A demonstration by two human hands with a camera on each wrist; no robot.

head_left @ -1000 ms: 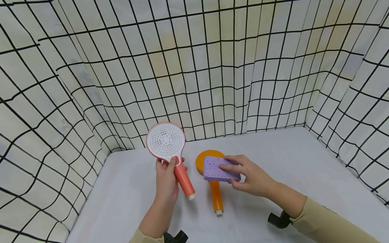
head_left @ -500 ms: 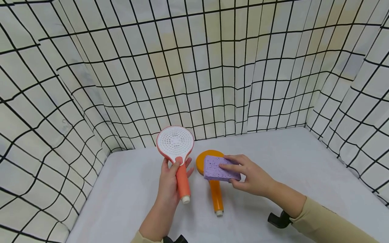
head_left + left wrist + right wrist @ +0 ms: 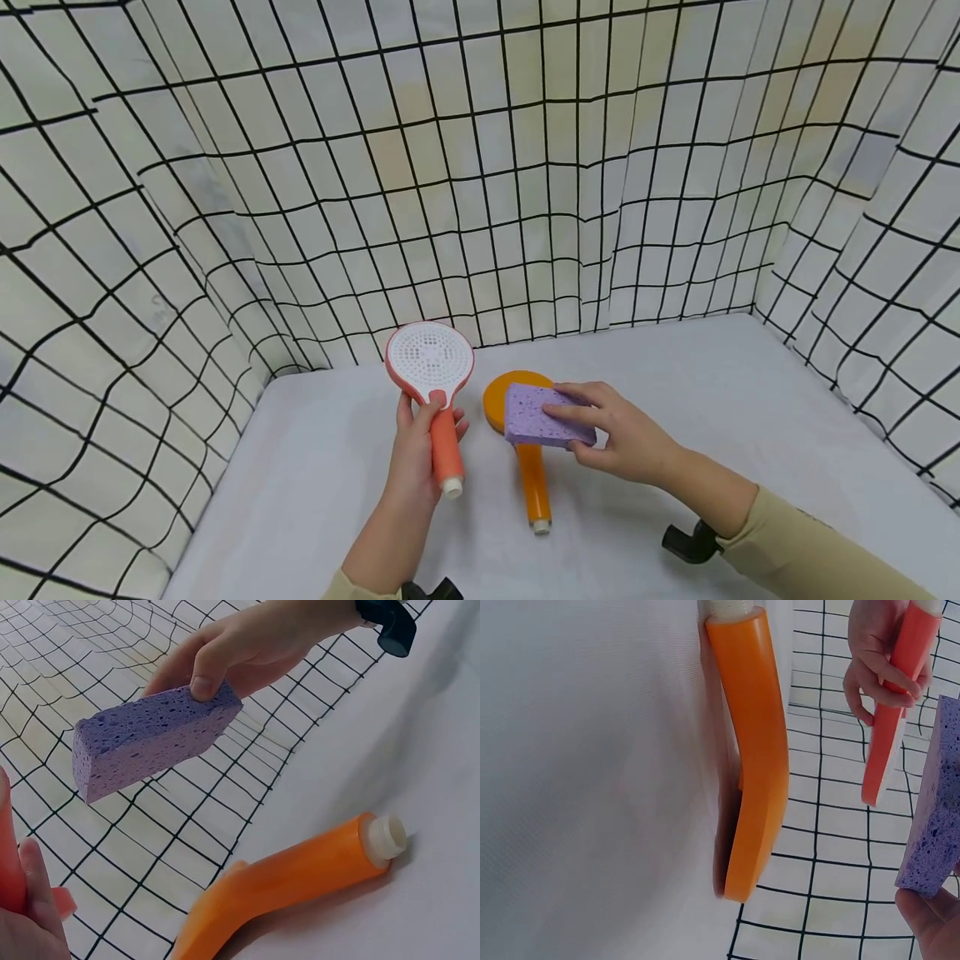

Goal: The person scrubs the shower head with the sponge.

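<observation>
A: How many shower heads?

B: Two. The red shower head (image 3: 432,382) stands upright in the left hand (image 3: 415,454), fingers wrapped round its handle. Right of it the orange shower head (image 3: 525,450) lies face down on the white table (image 3: 750,417).

A: And sponges?

B: One purple sponge (image 3: 546,415), pinched by the right hand (image 3: 618,433) just above the orange head's disc. Gridded curtains (image 3: 480,167) stand behind.

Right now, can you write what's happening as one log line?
left hand: holds red shower head upright | right hand: holds purple sponge above orange shower head | orange one lies on table
</observation>
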